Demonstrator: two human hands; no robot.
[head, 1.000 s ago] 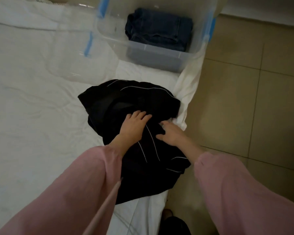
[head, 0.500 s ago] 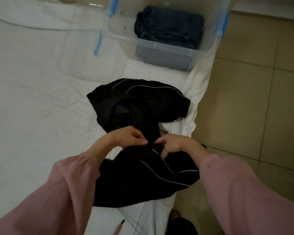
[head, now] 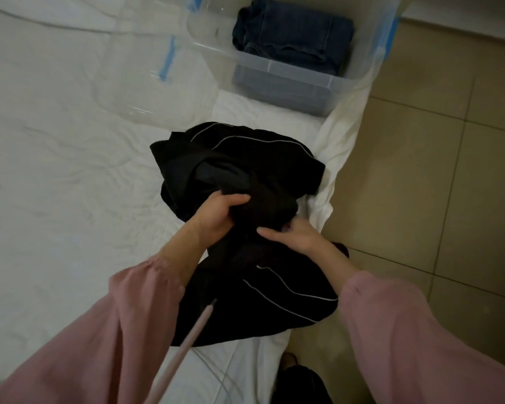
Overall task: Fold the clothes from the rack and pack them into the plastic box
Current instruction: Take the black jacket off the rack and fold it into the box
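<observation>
A crumpled black garment (head: 245,170) with thin white stripes lies bunched near the right edge of a white bed (head: 56,170). My left hand (head: 219,212) grips a fold of its fabric from the left, fingers curled over it. My right hand (head: 289,233) holds the same bunch from the right, thumb on top and fingers tucked under the cloth. A clear plastic box (head: 286,71) with blue latches stands at the far edge of the bed, with folded dark blue jeans (head: 292,33) inside.
The box's clear lid (head: 146,91) with a blue clip lies on the bed left of the box. Beige tiled floor (head: 449,170) runs along the right of the bed. A dark object (head: 301,383) sits on the floor near my feet.
Both hands went from resting flat on the garment to gripping a bunch of its middle. The fabric has been gathered up and shifted slightly towards the box.
</observation>
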